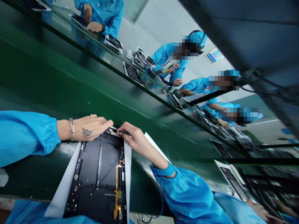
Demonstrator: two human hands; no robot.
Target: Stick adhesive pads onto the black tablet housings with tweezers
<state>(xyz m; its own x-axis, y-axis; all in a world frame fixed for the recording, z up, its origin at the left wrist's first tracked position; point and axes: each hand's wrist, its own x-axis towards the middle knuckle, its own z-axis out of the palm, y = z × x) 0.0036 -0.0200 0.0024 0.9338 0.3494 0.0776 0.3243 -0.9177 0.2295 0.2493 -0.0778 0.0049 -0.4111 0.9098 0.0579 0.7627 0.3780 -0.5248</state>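
An opened black tablet-like housing [93, 174] lies on white paper [64, 183] in front of me. An orange flat cable [116, 183] runs down its right side. At the far end of the housing, my left hand [93, 127] rests with fingers curled together over the corner; whatever is between the fingertips is hidden. My right hand [133, 135] is closed on a slim dark tool [124, 132], its tip near the housing's far right corner. A blue band circles the right wrist, with a cord hanging from it.
The green bench [46, 77] extends ahead. Beyond it runs a shiny conveyor-like strip carrying similar black housings [133, 73] and a stack of papers with dark parts [140, 58]. Several co-workers in blue [100, 15] sit across. A dark overhead shelf [233, 25] slants at upper right.
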